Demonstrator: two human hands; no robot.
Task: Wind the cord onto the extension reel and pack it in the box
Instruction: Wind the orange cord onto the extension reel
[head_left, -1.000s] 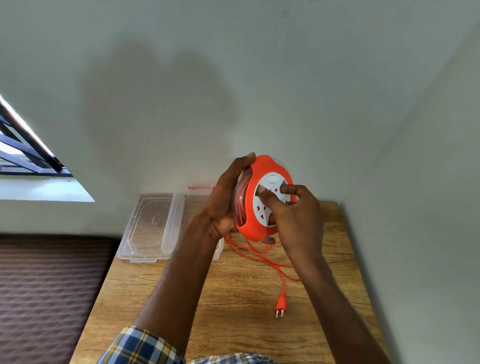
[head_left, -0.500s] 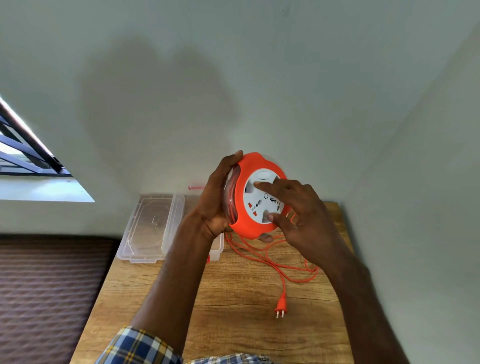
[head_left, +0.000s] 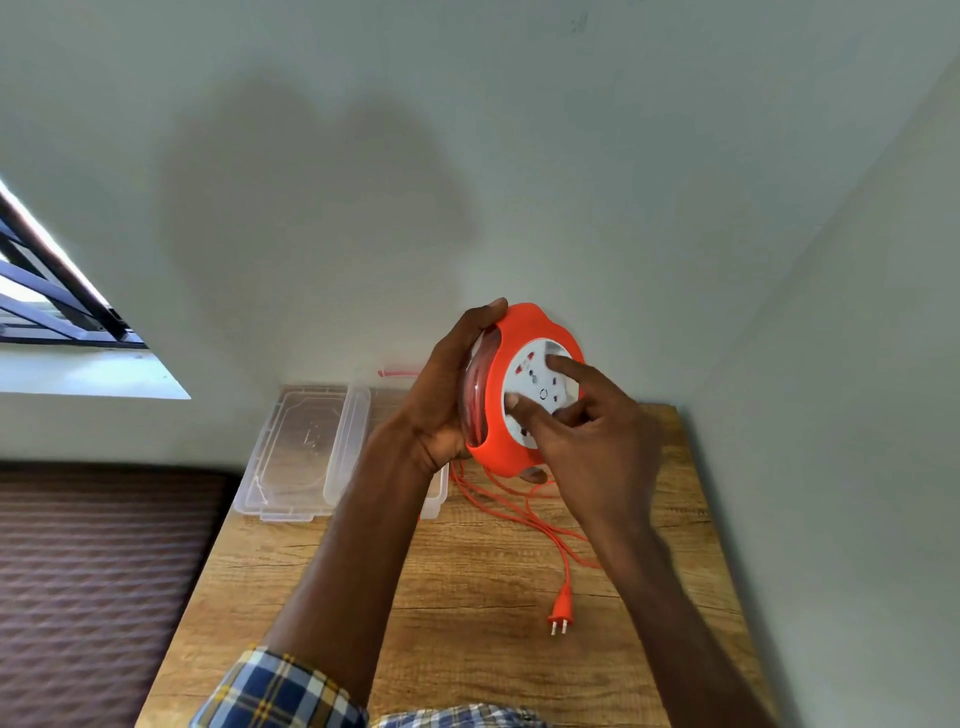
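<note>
The left hand (head_left: 441, 395) grips the reel (head_left: 511, 415) above the table (head_left: 467, 597); right hand (head_left: 587, 441) fingertips press its white face (thumb too). Cord (head_left: 550, 530) trails down beside the box (head_left: 306, 452).

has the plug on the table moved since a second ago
No. The plug lies at the same spot on the wooden table, prongs toward the near edge, same gap from the clear box.

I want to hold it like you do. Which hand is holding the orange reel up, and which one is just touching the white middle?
The left hand grips the reel by its rim. The right hand only puts its fingers on the white socket face.
</note>
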